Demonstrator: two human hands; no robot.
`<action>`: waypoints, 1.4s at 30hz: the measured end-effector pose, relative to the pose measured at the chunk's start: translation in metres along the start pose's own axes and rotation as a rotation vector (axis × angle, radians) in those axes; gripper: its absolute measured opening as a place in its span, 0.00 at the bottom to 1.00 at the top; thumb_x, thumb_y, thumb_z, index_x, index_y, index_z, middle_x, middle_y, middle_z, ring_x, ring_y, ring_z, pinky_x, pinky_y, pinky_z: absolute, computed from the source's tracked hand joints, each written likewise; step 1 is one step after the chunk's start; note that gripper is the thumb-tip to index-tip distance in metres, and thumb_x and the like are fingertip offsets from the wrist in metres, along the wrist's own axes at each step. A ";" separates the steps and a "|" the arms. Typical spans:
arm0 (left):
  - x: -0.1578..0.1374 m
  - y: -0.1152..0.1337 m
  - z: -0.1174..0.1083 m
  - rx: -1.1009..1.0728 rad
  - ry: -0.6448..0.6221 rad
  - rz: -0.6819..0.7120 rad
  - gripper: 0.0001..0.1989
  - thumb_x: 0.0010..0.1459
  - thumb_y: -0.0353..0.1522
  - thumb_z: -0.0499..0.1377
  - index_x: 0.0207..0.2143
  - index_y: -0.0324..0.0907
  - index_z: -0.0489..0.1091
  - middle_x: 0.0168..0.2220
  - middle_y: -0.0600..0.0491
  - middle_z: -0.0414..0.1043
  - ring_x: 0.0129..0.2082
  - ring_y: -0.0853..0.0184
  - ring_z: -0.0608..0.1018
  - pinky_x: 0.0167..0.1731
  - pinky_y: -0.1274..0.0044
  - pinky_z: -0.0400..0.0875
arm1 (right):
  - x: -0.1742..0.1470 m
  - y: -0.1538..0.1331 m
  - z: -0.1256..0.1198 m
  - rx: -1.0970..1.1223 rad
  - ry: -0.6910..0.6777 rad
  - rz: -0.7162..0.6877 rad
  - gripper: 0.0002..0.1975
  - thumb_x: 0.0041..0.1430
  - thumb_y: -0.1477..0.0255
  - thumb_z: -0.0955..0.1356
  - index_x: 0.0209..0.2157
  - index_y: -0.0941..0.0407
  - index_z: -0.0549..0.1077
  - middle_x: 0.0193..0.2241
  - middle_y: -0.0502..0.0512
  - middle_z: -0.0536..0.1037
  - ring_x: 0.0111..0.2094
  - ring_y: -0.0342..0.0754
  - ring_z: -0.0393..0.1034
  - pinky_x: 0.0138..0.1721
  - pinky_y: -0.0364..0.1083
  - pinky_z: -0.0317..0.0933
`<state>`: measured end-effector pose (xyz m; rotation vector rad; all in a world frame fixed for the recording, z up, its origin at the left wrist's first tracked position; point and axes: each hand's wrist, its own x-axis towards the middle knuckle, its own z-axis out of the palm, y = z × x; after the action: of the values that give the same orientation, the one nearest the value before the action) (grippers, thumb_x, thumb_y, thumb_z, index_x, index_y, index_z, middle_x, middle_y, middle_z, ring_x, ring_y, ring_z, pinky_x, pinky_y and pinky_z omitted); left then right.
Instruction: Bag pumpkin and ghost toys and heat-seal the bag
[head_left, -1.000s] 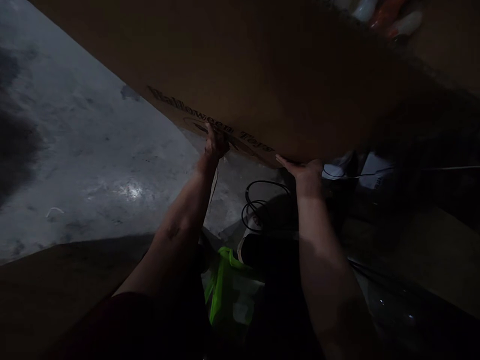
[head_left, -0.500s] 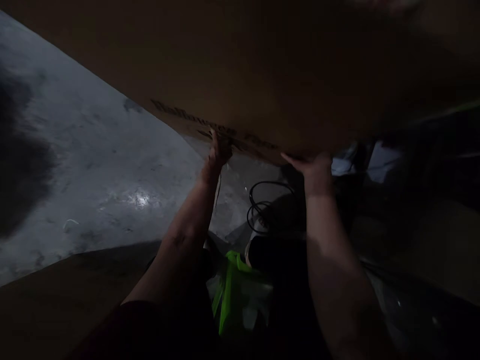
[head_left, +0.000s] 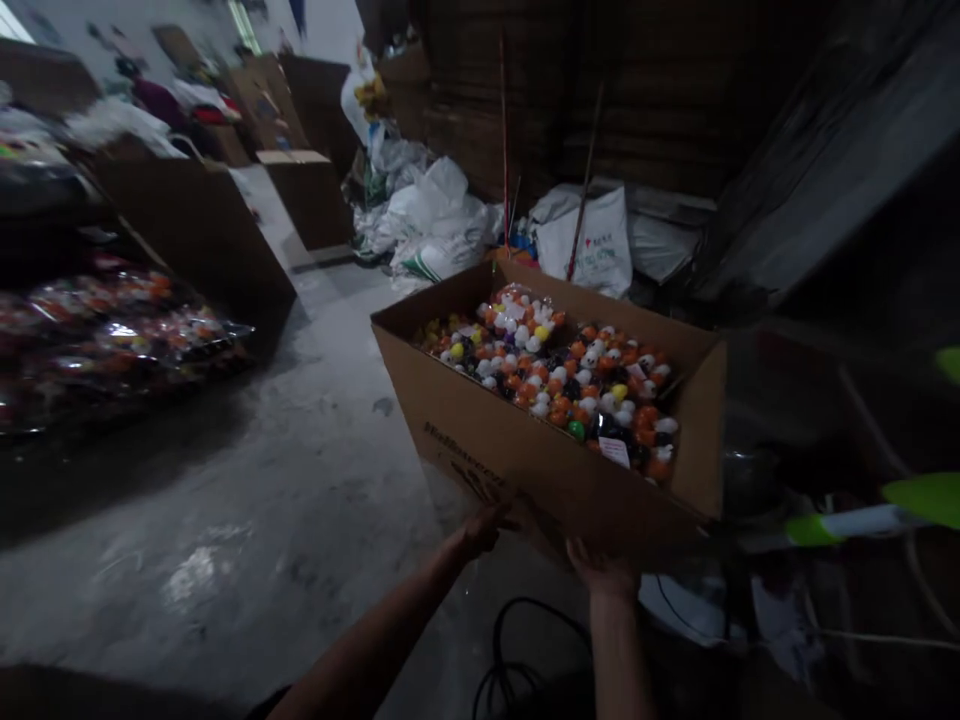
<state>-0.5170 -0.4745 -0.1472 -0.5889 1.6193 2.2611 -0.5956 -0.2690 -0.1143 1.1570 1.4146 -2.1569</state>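
Note:
A large open-topped cardboard box (head_left: 487, 420) with "Halloween" printed on its near side is in front of me. Inside it are many small orange, white, black and yellow figures (head_left: 540, 375) in clear plastic, one with a white label. My left hand (head_left: 484, 528) holds the box low on its near side, below the print, fingers against the cardboard. Farther right, my right hand (head_left: 604, 572) holds the lower edge, palm up, with its fingers up against the side. Parts of both hands are in shadow.
Packed bags of similar figures (head_left: 135, 330) lie at the left beside a cardboard panel (head_left: 202, 220). White sacks (head_left: 439, 215) line the back wall. A coiled black cable (head_left: 502, 650) lies on the floor by my arms. A bright green and white object (head_left: 855, 522) is at the right.
My view has lifted, so the box's open top and its contents now show. The box appears lower and farther from me, both hands still at its lower near side.

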 end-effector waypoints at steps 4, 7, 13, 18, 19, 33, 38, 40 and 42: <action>-0.068 0.010 0.012 0.089 -0.006 0.013 0.26 0.59 0.48 0.60 0.49 0.37 0.72 0.39 0.43 0.82 0.14 0.78 0.53 0.15 0.79 0.43 | -0.039 0.017 0.013 -0.220 -0.117 -0.164 0.14 0.48 0.63 0.60 0.35 0.51 0.68 0.50 0.65 0.75 0.60 0.63 0.69 0.49 0.67 0.70; -0.131 0.012 0.020 0.121 -0.013 0.049 0.30 0.59 0.50 0.59 0.53 0.37 0.73 0.41 0.43 0.83 0.13 0.77 0.54 0.14 0.79 0.45 | -0.084 0.032 0.034 -0.393 -0.299 -0.424 0.13 0.45 0.64 0.65 0.34 0.50 0.73 0.52 0.62 0.76 0.64 0.64 0.65 0.64 0.65 0.60; -0.189 0.015 0.017 0.420 0.118 0.169 0.29 0.65 0.41 0.48 0.59 0.32 0.72 0.42 0.42 0.83 0.21 0.72 0.67 0.22 0.79 0.61 | -0.169 0.021 0.113 -0.921 -0.391 -1.697 0.27 0.65 0.62 0.60 0.62 0.56 0.69 0.67 0.64 0.64 0.70 0.57 0.53 0.73 0.62 0.44; -0.183 0.018 -0.010 0.453 0.241 0.171 0.25 0.66 0.37 0.52 0.59 0.34 0.72 0.44 0.45 0.83 0.42 0.65 0.81 0.43 0.77 0.73 | -0.165 -0.011 0.206 -1.478 -0.219 -1.742 0.34 0.59 0.69 0.66 0.65 0.68 0.64 0.61 0.76 0.70 0.62 0.68 0.63 0.64 0.66 0.53; -0.183 0.021 -0.015 0.453 0.238 0.165 0.24 0.66 0.37 0.53 0.59 0.36 0.73 0.43 0.46 0.83 0.43 0.64 0.81 0.44 0.76 0.73 | -0.159 -0.015 0.220 -1.552 -0.166 -1.693 0.31 0.58 0.70 0.66 0.62 0.67 0.68 0.55 0.77 0.74 0.58 0.67 0.67 0.60 0.65 0.57; -0.221 0.057 -0.022 0.616 0.079 0.152 0.21 0.69 0.41 0.54 0.61 0.46 0.72 0.58 0.49 0.76 0.59 0.57 0.77 0.56 0.71 0.72 | -0.169 0.019 0.227 -1.637 0.115 -1.602 0.13 0.56 0.74 0.72 0.44 0.58 0.81 0.49 0.71 0.80 0.49 0.60 0.72 0.55 0.58 0.53; -0.232 0.051 -0.023 0.727 0.073 0.139 0.22 0.70 0.41 0.52 0.62 0.45 0.70 0.59 0.46 0.75 0.61 0.54 0.75 0.57 0.67 0.72 | -0.177 0.023 0.214 -1.705 0.080 -1.617 0.12 0.60 0.73 0.72 0.46 0.60 0.80 0.50 0.66 0.80 0.49 0.52 0.70 0.59 0.52 0.49; -0.233 0.044 -0.021 0.771 0.058 0.133 0.23 0.70 0.42 0.52 0.61 0.44 0.70 0.59 0.45 0.75 0.60 0.52 0.75 0.57 0.65 0.72 | -0.177 0.021 0.211 -1.725 0.065 -1.646 0.12 0.62 0.72 0.72 0.47 0.61 0.79 0.50 0.65 0.80 0.50 0.51 0.70 0.62 0.53 0.45; -0.234 0.036 -0.019 0.823 0.031 0.125 0.23 0.69 0.43 0.54 0.60 0.44 0.71 0.59 0.44 0.75 0.60 0.51 0.76 0.56 0.64 0.72 | -0.178 0.018 0.210 -1.789 0.072 -1.648 0.13 0.64 0.71 0.71 0.48 0.63 0.79 0.50 0.67 0.80 0.50 0.51 0.71 0.61 0.54 0.49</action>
<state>-0.3269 -0.5048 -0.0087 -0.3015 2.4098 1.4267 -0.5688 -0.4896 0.0498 -0.9152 3.3384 -0.0304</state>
